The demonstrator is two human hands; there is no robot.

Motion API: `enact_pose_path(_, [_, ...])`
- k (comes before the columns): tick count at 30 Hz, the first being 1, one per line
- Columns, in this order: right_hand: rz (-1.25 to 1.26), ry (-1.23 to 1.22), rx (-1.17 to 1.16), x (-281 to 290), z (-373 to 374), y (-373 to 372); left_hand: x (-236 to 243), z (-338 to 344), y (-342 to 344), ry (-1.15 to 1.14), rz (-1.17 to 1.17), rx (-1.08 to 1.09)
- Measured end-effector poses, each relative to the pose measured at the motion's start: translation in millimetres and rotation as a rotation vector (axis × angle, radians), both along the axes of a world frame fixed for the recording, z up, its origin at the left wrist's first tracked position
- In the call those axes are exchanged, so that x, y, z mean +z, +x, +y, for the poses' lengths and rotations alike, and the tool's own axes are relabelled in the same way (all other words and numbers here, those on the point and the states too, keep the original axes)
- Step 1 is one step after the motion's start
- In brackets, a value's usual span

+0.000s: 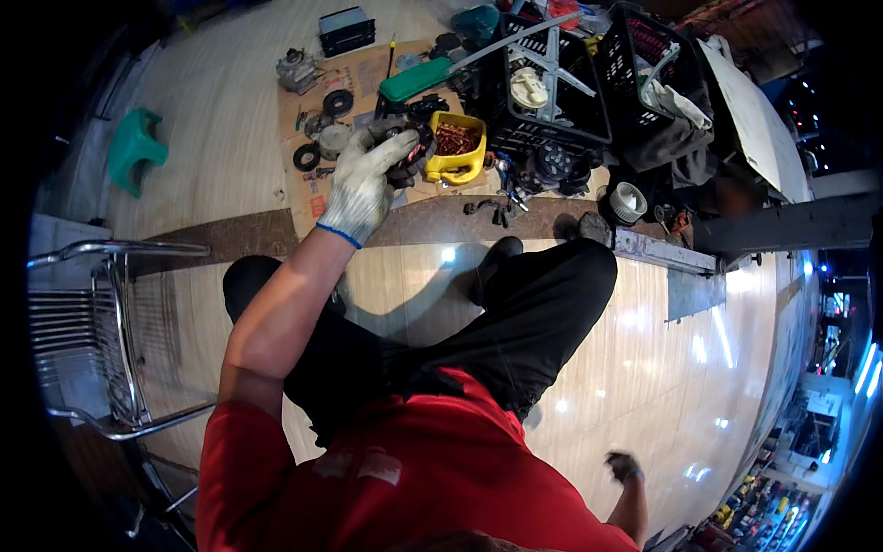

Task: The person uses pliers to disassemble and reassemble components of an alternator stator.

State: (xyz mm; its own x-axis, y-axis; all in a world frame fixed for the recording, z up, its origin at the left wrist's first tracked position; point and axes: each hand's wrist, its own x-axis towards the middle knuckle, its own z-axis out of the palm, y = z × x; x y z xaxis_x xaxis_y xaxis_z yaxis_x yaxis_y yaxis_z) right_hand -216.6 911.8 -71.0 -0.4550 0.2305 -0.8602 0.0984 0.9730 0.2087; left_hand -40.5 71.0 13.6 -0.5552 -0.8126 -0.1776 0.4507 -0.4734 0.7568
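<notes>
My left hand [372, 175], in a whitish knit glove with a blue cuff, is closed around a dark, round motor-like part [418, 158] with a reddish patch. The palm and fingers hide much of it. Just right of that part stands a cut-open yellow jug [471, 170] filled with copper-coloured scraps [452, 140]. Far from the work, at the lower right, my right hand [624, 466] hangs out to the side over the floor in a dark-looking glove. Its fingers are too dim and smeared to read.
Flattened cardboard [354, 69] bears black rings [338, 102], metal parts and a green-handled tool [416, 80]. Black crates [561, 129] of parts stand at the back right, near a white fan wheel [628, 202]. A green stool [138, 152] and metal chair [120, 322] are left.
</notes>
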Motion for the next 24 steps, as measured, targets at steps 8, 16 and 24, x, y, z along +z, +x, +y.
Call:
enact_pose_path(8, [0.735,-1.316,0.38,139.8,-508.2,-2.3,9.0,18.7,-21.0,-0.205,-0.173,-0.131])
enact_pose_path(16, [0.065,-1.512,0.095,113.8,-709.6,19.4,4.8,17.3,-12.6,-0.206,-0.085,-0.226])
enact_pose_path(24, [-0.175,-1.556,0.431,134.0,-736.2,-4.7,-10.3,-8.7,11.9,0.018,0.024,-0.339])
